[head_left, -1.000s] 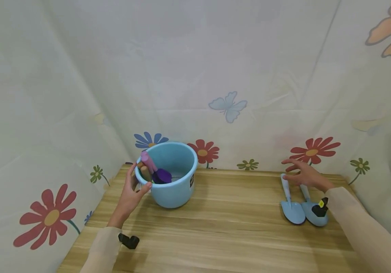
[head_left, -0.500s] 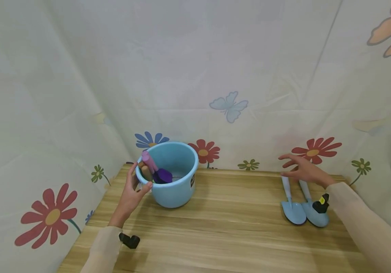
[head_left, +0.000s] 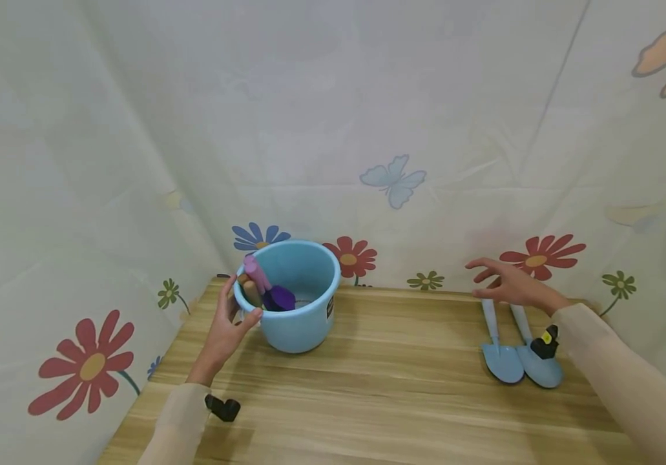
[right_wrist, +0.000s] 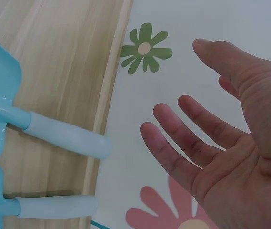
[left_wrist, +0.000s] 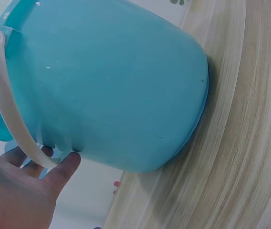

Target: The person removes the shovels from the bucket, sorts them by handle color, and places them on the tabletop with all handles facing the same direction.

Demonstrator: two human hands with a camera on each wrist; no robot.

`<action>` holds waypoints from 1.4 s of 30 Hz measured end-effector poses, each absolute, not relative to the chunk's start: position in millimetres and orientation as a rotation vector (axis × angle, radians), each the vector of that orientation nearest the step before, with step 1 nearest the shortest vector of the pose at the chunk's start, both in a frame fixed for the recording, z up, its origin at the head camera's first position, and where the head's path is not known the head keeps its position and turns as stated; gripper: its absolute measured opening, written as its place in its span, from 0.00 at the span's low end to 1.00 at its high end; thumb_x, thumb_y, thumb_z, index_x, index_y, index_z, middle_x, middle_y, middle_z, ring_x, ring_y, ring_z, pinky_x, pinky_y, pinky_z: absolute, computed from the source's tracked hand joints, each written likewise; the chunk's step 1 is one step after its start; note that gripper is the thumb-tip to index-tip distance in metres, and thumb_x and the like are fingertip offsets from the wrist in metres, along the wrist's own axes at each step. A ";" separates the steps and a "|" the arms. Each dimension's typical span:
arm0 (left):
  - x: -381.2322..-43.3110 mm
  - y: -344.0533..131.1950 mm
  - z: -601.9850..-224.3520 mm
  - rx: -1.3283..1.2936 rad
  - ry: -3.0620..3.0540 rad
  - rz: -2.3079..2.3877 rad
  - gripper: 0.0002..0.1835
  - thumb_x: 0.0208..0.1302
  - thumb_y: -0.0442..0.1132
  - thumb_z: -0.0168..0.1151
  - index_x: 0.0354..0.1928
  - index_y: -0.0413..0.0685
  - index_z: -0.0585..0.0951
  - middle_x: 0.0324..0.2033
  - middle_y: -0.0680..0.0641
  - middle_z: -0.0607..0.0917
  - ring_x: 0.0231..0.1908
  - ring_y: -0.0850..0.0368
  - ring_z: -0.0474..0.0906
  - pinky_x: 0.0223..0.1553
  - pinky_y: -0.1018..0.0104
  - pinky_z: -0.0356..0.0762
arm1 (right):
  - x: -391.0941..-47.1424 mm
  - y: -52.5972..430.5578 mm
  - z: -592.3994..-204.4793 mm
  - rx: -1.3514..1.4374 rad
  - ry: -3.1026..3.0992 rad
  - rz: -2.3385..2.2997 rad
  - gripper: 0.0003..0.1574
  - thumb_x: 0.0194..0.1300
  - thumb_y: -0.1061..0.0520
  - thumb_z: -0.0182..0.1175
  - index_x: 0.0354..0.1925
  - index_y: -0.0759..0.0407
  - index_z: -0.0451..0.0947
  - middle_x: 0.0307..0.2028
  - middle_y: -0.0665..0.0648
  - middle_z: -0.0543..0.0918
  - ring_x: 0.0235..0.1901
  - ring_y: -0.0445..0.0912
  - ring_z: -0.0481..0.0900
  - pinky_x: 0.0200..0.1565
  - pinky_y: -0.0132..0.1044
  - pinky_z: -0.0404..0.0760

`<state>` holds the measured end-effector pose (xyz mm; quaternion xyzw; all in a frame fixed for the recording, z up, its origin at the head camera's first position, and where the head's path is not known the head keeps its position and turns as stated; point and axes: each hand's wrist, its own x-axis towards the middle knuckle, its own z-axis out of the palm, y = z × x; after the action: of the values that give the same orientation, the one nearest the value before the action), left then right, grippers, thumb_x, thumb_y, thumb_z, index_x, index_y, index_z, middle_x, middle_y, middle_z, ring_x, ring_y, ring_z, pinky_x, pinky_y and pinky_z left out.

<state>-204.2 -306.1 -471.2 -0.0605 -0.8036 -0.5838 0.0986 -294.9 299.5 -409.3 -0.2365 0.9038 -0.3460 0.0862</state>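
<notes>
At the left of the head view a light blue bucket (head_left: 300, 330) stands upright on the table. My left hand (head_left: 223, 332) holds its left side by the rim, thumb in front and fingers farther back. The white bail handle (left_wrist: 11, 105) hangs down against the bucket, with the hand beside it in the left wrist view. Inside the bucket lean tools with pink handles (head_left: 258, 274) and wooden handles (head_left: 252, 294), plus a purple blade (head_left: 282, 298). My right hand (head_left: 509, 285) hovers, fingers spread and holding nothing, over the handle ends of two blue trowels (head_left: 503, 363).
The trowels lie side by side on the wooden table (head_left: 391, 381), their pale handles (right_wrist: 68, 133) pointing to its back edge. A white cloth (head_left: 309, 116) printed with flowers hangs behind and at both sides.
My right hand has drifted slightly left and up from the trowel handles. The left hand stays on the bucket, and the trowels lie where they were.
</notes>
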 end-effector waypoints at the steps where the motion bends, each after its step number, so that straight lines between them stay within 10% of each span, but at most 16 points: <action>1: -204.5 -306.1 -471.1 -0.178 -2.378 -1.725 0.51 0.70 0.48 0.66 0.82 0.74 0.42 0.80 0.39 0.52 0.78 0.38 0.49 0.65 0.22 0.53 | -294.9 298.3 -407.6 -0.709 2.702 -1.017 0.40 0.70 0.53 0.68 0.72 0.61 0.64 0.59 0.75 0.78 0.51 0.66 0.83 0.42 0.50 0.87; 42: -204.7 -307.1 -471.2 -0.158 -2.393 -1.711 0.52 0.70 0.49 0.67 0.82 0.71 0.40 0.80 0.38 0.52 0.78 0.37 0.48 0.65 0.23 0.54 | -301.8 248.8 -352.7 -0.906 2.706 -0.862 0.38 0.68 0.54 0.70 0.71 0.54 0.67 0.57 0.68 0.81 0.48 0.60 0.86 0.47 0.52 0.86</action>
<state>-204.7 -307.1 -471.2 -0.0534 -0.8084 -0.5781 0.0975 -301.8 248.8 -352.7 -0.3031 0.9048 -0.2882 0.0804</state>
